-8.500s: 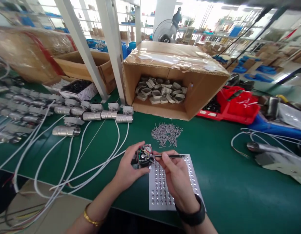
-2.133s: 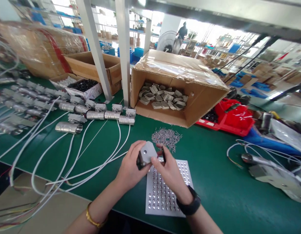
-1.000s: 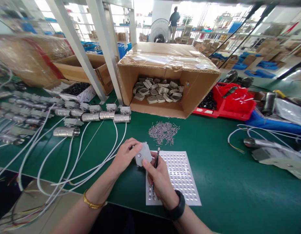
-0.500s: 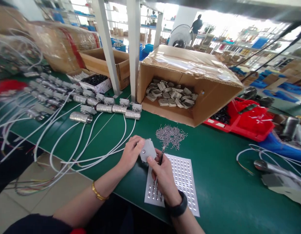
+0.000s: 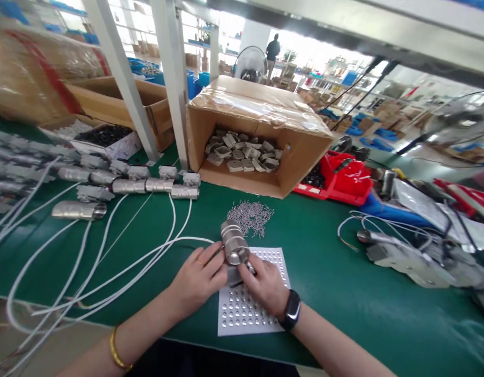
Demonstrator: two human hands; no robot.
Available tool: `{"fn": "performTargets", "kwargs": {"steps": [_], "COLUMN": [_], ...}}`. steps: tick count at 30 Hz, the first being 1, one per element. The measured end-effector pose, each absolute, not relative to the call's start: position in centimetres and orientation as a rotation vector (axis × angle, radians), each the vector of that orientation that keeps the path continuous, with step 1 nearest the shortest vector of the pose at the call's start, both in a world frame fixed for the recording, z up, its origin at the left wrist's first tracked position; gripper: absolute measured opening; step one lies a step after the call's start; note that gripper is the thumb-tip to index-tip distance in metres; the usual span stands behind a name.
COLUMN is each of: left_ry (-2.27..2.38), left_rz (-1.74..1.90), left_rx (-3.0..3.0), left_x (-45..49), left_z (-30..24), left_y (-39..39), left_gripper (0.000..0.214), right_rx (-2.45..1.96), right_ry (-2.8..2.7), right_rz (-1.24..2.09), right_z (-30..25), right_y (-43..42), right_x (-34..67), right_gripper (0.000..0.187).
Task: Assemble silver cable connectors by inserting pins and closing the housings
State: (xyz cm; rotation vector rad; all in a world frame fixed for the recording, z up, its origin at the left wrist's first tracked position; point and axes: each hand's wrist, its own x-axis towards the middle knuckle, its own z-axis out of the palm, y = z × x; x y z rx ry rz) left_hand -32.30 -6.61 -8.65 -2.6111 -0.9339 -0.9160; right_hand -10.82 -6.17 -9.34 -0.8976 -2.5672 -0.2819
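Both grips [image 5: 200, 275] [image 5: 268, 287] are clamped on the gray housing [image 5: 233, 274], its metal cylinder [image 5: 234, 241] now uppermost.

Two hands [image 5: 198, 277], one held cylinder [image 5: 234, 241] — one dotted sheet [image 5: 247, 329].

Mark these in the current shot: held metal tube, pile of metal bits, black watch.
metal tube [image 5: 234, 240]: head view, middle of its banded side
pile of metal bits [image 5: 249, 217]: head view, center of the heap
black watch [image 5: 293, 308]: head view, on its screen
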Motion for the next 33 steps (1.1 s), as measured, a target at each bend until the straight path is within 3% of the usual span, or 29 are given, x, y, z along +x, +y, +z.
{"fn": "performTargets", "kwargs": {"steps": [3, 6, 9, 12, 16, 18, 20, 22, 24, 29, 33], "left_ry": [-0.762, -0.693, -0.802, -0.909, -0.935, -1.017, -1.246, -1.755, -2.273, -2.463, -2.533], "left_rz": [-0.871, -0.872, -0.846, -0.756, -0.660, -0.738, -0.867, -0.845, -0.516, -0.127, -0.034], "left_rx": [-2.598, -2.709, -2.890, -2.991, -2.908, -2.752, -2.614, -2.612, -2.712, -2.659, -2.582], "left_x": [-31.6, -32.3, -33.3, -33.5, -33.4, -33.6, -33.8, -33.4, -32.0, -26.8, -24.9], "left_z": [-10.0, -10.5, -11.0, -11.1, -9.0, -6.4, -3.4, -1.2, -0.6, -4.5, -7.4], "left_y": [-6.2, -6.6, -7.4, -8.3, -9.2, -8.7, -6.6, -2.7, 2.3, 11.9, 13.2], "left_gripper": [0.026, 0.024, 0.035, 0.043, 0.035, 0.024, 0.019, 0.025, 0.025, 0.024, 0.023], "right_rx": [-0.898, -0.994, -1.375, -1.693, -1.818, -1.834, -1.851, -1.879, -1.913, -1.948, -1.951], "right_ry": [-2.700, -2.734, -2.389, -2.136, -2.077, -2.077, -2.069, -2.048, -2.031, -2.014, -1.961], "right_rz": [-0.309, 0.101, 0.427, 0.402, 0.473, 0.501, 0.504, 0.489, 0.474, 0.439, 0.424], "right_z": [-9.5, -8.9, -8.6, -9.2, -10.0, -10.2, -10.3, -10.3, -10.1, -9.4, -9.2], "right_y": [-7.0, -7.4, -4.8, 0.1, 4.7, 5.2, 5.0, 4.9, 5.0, 4.9, 4.2], "right_x": [-9.4, -7.7, -5.5, -4.0, -4.7, -5.5, -6.2, -6.5, -6.7, -7.5, -7.8], "right_gripper": [0.034, 0.030, 0.023, 0.020, 0.053, 0.060, 0.055, 0.046, 0.037, 0.010, 0.008]}}
